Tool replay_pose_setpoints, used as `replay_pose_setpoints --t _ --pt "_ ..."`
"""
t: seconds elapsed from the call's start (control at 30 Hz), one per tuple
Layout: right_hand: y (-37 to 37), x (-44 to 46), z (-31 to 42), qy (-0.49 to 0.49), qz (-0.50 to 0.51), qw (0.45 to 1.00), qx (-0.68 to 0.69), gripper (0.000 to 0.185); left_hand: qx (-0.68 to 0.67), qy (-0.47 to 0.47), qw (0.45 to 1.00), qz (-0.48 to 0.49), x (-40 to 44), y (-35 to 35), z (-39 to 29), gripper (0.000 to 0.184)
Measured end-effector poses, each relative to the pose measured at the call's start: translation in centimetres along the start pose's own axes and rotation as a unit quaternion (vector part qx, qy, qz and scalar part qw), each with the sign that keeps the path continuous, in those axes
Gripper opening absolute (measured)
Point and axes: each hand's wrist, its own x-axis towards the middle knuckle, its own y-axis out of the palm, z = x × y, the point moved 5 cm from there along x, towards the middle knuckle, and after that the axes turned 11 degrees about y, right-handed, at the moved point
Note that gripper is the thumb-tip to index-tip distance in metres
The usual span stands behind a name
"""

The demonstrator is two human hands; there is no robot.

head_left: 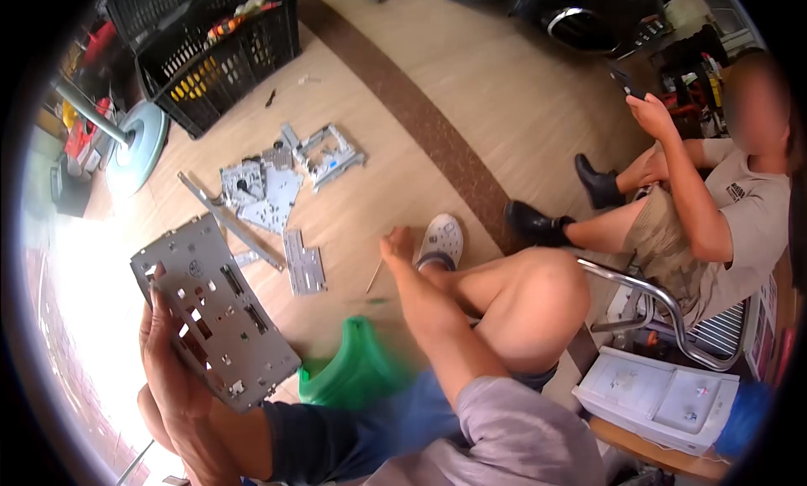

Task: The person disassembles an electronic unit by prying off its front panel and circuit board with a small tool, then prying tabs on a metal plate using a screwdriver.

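My left hand (166, 356) grips the lower left edge of a grey metal chassis plate (223, 318), holding it tilted above the floor. The plate has several cut-out holes and slots. Further forward, my right hand (398, 244) is closed beside my shoe, with the thin shaft of a screwdriver (375, 276) pointing down from it; the handle is hidden in the fingers. On the floor in front lie a silver bracket frame (334, 158), a perforated sheet with mechanical parts (267, 192), a long metal strip (227, 221) and a small slotted plate (303, 263).
A green plastic stool or tub (353, 368) stands close to my legs. Black crates (218, 66) hold mixed items at the back left, near a round pale stand base (139, 150). At right, a seated person (706, 208) holds a phone, beside a white drawer-like box (660, 398).
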Motion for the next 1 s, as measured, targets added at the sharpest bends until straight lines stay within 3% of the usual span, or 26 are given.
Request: replay_pose_setpoints --t 0.1,0.27,0.33,0.47,0.53,0.63,0.73,0.83,0.93,1.0 --pt "-3.2 -2.0 2.7 0.070 0.014 0.997 0.034 0.042 -0.018 0.010 1.000 0.019 0.4 -1.0 0.0 0.044" --pt "-9.6 -1.9 11.5 -0.150 0.018 0.986 -0.065 0.039 -0.099 0.047 0.992 0.062 -1.0 -0.3 -0.6 0.048" --pt "-14.3 -3.2 16.1 -0.234 -0.067 0.969 -0.035 0.033 -0.105 0.055 0.987 0.106 -1.1 -1.5 -0.5 0.048" --pt "-28.5 -9.0 26.6 -0.332 -0.093 0.936 0.073 0.026 -0.104 0.062 0.981 0.151 -2.2 -0.8 -1.3 0.046" --pt "-36.1 -14.1 30.5 -0.460 -0.163 0.868 0.092 0.028 -0.081 0.051 0.978 0.187 -2.0 -0.6 -0.9 0.046" --pt "-45.0 -22.3 32.8 -0.497 -0.139 0.833 0.198 0.024 -0.098 0.034 0.976 0.189 -2.4 0.3 -0.5 0.044" --pt "-48.6 -29.5 30.8 -0.533 0.036 0.736 0.415 0.018 -0.098 0.011 0.975 0.198 -2.7 1.0 0.1 0.043" --pt "-48.0 -32.7 28.1 -0.541 0.139 0.629 0.540 0.010 -0.102 -0.015 0.971 0.215 -2.5 1.9 1.7 0.044" --pt "-46.4 -32.9 25.9 -0.491 0.227 0.590 0.600 0.010 -0.096 -0.030 0.967 0.235 -2.8 3.2 2.7 0.037" --pt "-46.7 -33.6 25.6 -0.479 0.250 0.594 0.596 0.026 -0.100 -0.036 0.963 0.249 -2.5 3.8 3.0 0.037"
